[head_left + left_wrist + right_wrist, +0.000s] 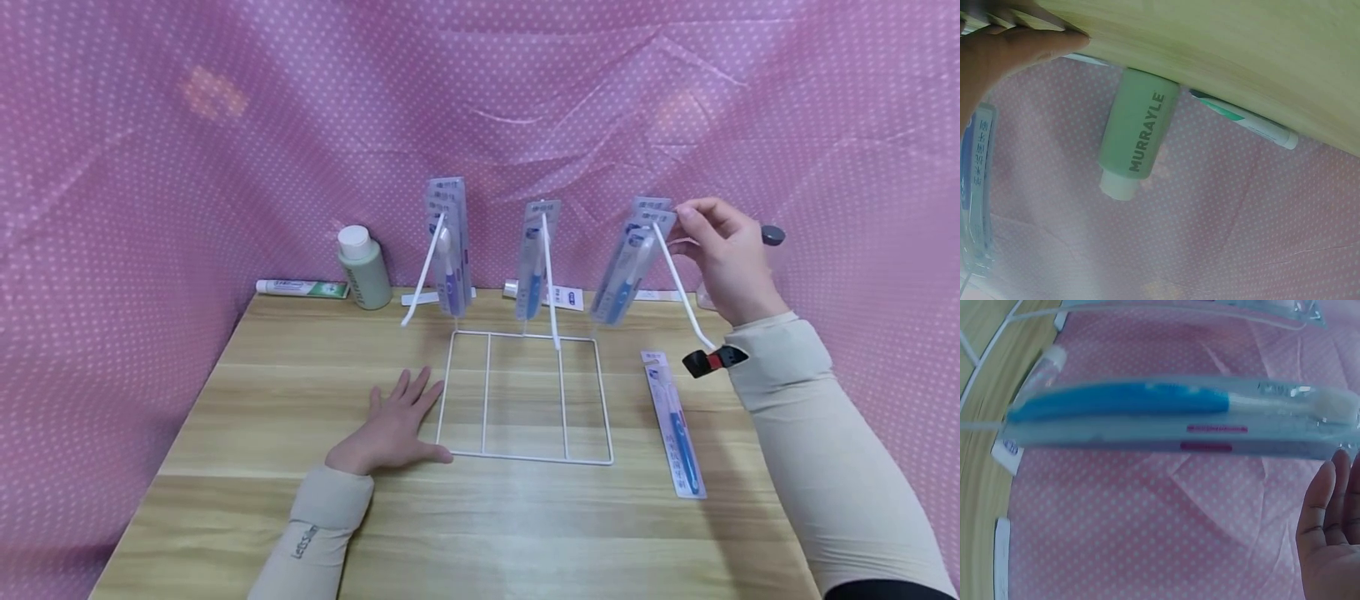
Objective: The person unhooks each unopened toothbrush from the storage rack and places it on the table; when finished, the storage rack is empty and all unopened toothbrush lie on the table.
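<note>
My right hand [731, 262] is at the top edge of the front packaged toothbrush [626, 275] on the right hook of a white wire rack [525, 457], its thumb and bent forefinger pinching the corner. From the right wrist, that blue-handled toothbrush [1141, 400] lies across the view, with fingertips at its head end. My left hand [393, 425] rests spread on the tabletop, thumb over the rack base's front left corner. More packaged toothbrushes hang on the left hook, purple-handled in front [450, 275], and a blue one [534, 275] on the middle hook.
One packaged toothbrush [675, 425] lies on the table right of the rack. Along the back edge stand a green bottle [365, 271] and a toothpaste tube [302, 288]; another tube [566, 297] lies behind the rack. A pink dotted cloth [570, 100] surrounds the table.
</note>
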`<action>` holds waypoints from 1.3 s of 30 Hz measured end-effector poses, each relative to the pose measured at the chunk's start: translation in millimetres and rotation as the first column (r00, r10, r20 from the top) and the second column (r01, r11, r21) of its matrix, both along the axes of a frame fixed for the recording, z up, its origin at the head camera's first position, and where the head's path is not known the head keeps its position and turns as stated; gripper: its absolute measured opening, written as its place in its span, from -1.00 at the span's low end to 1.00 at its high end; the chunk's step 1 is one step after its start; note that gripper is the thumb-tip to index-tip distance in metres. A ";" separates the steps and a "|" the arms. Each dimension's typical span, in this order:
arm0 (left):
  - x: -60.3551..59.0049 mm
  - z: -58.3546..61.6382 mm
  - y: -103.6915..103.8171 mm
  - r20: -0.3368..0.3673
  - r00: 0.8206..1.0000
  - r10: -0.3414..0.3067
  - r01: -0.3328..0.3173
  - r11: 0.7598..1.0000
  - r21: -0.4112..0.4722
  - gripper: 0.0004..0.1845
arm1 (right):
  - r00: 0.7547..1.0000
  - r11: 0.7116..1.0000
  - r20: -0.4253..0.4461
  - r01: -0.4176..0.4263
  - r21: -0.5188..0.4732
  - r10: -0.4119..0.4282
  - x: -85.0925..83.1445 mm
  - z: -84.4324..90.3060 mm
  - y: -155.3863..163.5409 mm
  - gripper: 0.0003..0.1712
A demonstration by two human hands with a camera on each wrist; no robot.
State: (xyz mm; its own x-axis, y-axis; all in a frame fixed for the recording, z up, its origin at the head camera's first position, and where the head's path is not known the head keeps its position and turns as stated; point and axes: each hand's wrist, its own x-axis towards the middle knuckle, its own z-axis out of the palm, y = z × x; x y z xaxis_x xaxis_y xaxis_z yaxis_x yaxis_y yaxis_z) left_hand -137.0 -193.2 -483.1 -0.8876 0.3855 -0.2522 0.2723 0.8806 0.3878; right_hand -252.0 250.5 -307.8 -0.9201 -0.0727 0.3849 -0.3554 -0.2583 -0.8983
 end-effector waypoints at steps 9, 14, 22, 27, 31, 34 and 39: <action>-1.2 -0.2 0.7 0.011 1.000 0.001 -0.001 1.000 0.002 0.28 | 0.998 0.998 -0.004 -0.060 -0.033 0.060 5.8 0.7 -6.8 -0.86; -1.7 -2.7 -0.8 0.005 1.000 -0.001 0.001 1.000 -0.007 0.29 | 0.996 0.996 -0.021 -0.090 -0.010 0.090 15.3 0.7 -8.0 -0.86; -0.7 -1.9 -2.2 0.008 1.000 0.010 -0.010 1.000 0.010 0.29 | 0.996 0.968 -0.038 0.092 0.232 -0.086 42.6 6.3 -9.0 -0.88; -0.7 -1.9 -1.5 0.009 1.000 0.009 -0.010 1.000 0.007 0.29 | 0.987 0.920 -0.105 0.150 0.363 -0.120 63.5 5.7 -11.7 -0.86; -1.1 -1.7 -0.6 0.015 1.000 0.011 -0.011 1.000 0.008 0.29 | 0.986 0.915 -0.126 0.153 0.374 -0.114 81.7 2.0 -12.0 -0.83; -1.2 -1.1 0.0 0.017 1.000 0.012 -0.012 1.000 0.014 0.29 | 0.988 0.925 -0.117 0.138 0.354 -0.103 95.7 -1.7 -10.6 -0.82; -1.0 -1.3 -0.2 0.010 1.000 0.013 -0.013 1.000 0.013 0.29 | 0.987 0.943 -0.147 0.108 0.315 -0.064 118.9 -7.5 -7.9 -0.80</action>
State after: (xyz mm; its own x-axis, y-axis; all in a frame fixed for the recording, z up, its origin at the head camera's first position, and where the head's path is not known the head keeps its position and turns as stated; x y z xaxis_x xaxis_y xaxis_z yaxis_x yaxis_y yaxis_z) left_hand -138.0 -193.4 -484.4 -0.8899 0.3776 -0.2559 0.2573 0.8788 0.4019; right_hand -133.2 242.6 -315.3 -0.8703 -0.1356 0.4735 -0.4854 0.0726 -0.8713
